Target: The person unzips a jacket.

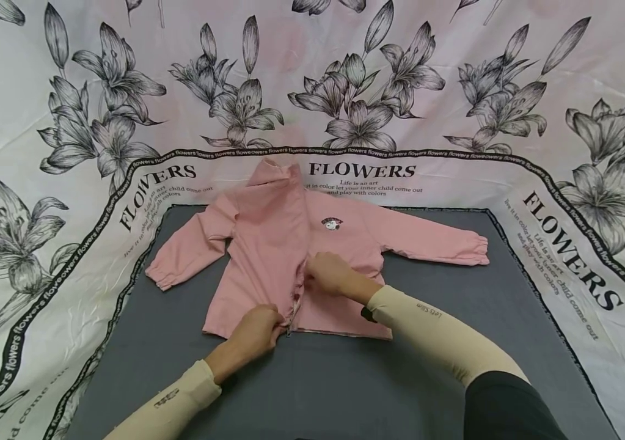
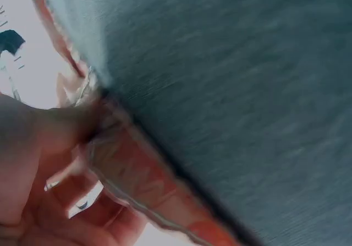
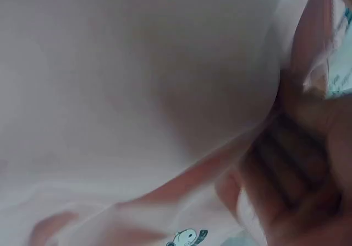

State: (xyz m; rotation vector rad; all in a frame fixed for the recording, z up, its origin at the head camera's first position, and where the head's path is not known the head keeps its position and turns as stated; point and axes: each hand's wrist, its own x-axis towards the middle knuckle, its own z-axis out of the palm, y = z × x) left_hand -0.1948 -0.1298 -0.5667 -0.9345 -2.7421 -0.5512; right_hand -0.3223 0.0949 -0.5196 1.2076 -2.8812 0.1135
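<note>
A pink hooded jacket lies front up with its sleeves spread to both sides and a small dog print on the chest. At the bottom of the front opening, my left hand pinches the hem beside the zipper. The left wrist view shows the thumb and fingers of the left hand on the jacket's edge. Higher along the opening, my right hand grips the front edge with curled fingers. Up close, the right hand is dark and blurred against the fabric, its fingertips partly hidden.
The jacket lies on a dark grey surface. White cloth printed with flowers and lettering rises behind it and along both sides. The jacket's hood leans against the back cloth.
</note>
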